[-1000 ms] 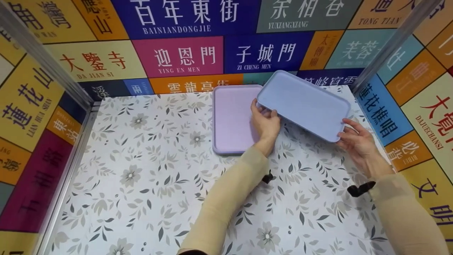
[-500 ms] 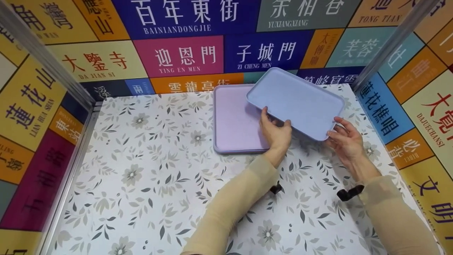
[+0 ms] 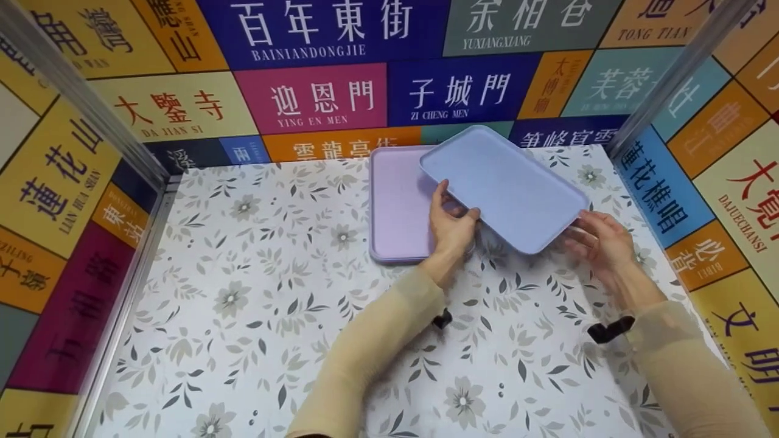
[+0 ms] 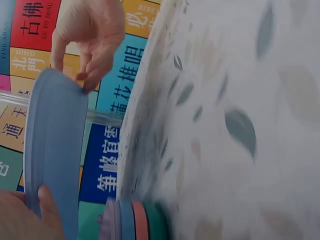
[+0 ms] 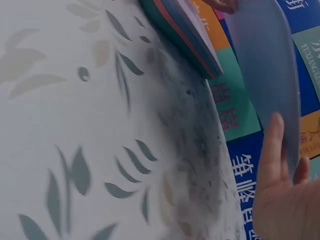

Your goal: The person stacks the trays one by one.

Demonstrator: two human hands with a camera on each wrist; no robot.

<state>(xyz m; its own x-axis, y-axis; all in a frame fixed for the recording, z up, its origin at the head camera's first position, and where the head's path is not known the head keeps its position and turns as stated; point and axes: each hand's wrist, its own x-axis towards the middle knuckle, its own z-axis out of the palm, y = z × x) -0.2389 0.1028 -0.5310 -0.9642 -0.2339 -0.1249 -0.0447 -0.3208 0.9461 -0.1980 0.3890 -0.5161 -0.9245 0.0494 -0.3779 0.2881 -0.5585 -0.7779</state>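
Observation:
A pale blue rectangular tray [image 3: 508, 182] is held aslant above the table's back right part, its left end overlapping a stack of trays in the head view. My left hand [image 3: 451, 226] pinches the blue tray's near long edge, thumb and fingers apart along it. At the tray's right end, my right hand [image 3: 604, 242] grips the rim between thumb and fingers. The stack's top is a lavender tray [image 3: 398, 207]; beneath it the left wrist view shows a blue tray [image 4: 127, 220], a pink tray [image 4: 140, 220] and a green tray [image 4: 156, 220].
The table [image 3: 255, 340] has a white cloth with grey leaves and flowers. Panels [image 3: 310, 94] with large printed characters stand behind and at both sides. Metal posts [image 3: 675, 79] mark the back corners. Each wrist carries a small black device [image 3: 610, 330].
The blue tray has shifted left, its right end coming nearer the person. My left hand moved right along its edge, then back left. The lavender tray stays in place.

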